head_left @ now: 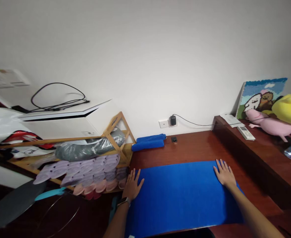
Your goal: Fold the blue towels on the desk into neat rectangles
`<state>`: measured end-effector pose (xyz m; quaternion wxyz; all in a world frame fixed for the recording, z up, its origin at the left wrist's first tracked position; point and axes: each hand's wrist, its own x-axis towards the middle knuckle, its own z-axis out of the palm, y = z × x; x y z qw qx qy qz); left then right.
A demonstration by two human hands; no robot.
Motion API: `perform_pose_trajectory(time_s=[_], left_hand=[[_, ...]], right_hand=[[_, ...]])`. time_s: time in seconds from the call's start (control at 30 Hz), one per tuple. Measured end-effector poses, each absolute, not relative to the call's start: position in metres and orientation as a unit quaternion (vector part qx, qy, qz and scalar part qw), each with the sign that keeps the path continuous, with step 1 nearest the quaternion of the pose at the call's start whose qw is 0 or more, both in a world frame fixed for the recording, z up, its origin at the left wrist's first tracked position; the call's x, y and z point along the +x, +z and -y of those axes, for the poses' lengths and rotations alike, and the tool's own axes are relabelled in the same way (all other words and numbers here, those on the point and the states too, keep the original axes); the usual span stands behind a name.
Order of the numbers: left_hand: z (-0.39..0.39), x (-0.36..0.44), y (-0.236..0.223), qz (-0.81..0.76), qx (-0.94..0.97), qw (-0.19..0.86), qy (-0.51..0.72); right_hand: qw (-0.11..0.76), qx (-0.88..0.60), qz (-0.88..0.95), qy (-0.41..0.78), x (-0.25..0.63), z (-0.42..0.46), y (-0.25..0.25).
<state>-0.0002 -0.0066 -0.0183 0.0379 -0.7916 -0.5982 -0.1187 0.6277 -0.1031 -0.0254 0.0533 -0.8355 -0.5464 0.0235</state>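
Note:
A blue towel (180, 195) lies spread flat across the reddish-brown wooden desk (195, 147). My left hand (133, 185), with a watch on its wrist, rests at the towel's far left corner, fingers spread. On the far right corner my right hand (225, 173) presses flat, its fingers also apart. Neither hand grips anything. Two rolled or folded blue towels (149, 142) sit at the back of the desk against the wall, beyond my left hand. The towel's near edge reaches the desk's front edge.
Left of the desk stands a wooden rack (120, 140) with slippers (95, 172), a white box (68, 125) and a black cable (58, 107). A charger (173, 120) is plugged into the wall. The raised right shelf holds a remote (246, 133), a pink plush toy (271, 125) and a picture (261, 97).

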Motion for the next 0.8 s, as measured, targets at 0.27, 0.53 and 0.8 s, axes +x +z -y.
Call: perform_pose_trajectory(time_s=[0.27,0.53,0.8], left_hand=[[-0.003,-0.010,-0.018,0.616,-0.780,-0.014,-0.111],[0.013,-0.018,-0.016,0.614,-0.764,-0.029,-0.197],[0.009,-0.012,-0.026,0.611,-0.773,-0.006,-0.171]], right_hand=[[0.018,-0.846,0.529,0.059,0.634,0.102,-0.018],[0.121,-0.744,0.657,-0.008,0.497,0.063,0.024],[0.183,-0.540,0.810,0.133,0.221,0.046,0.027]])
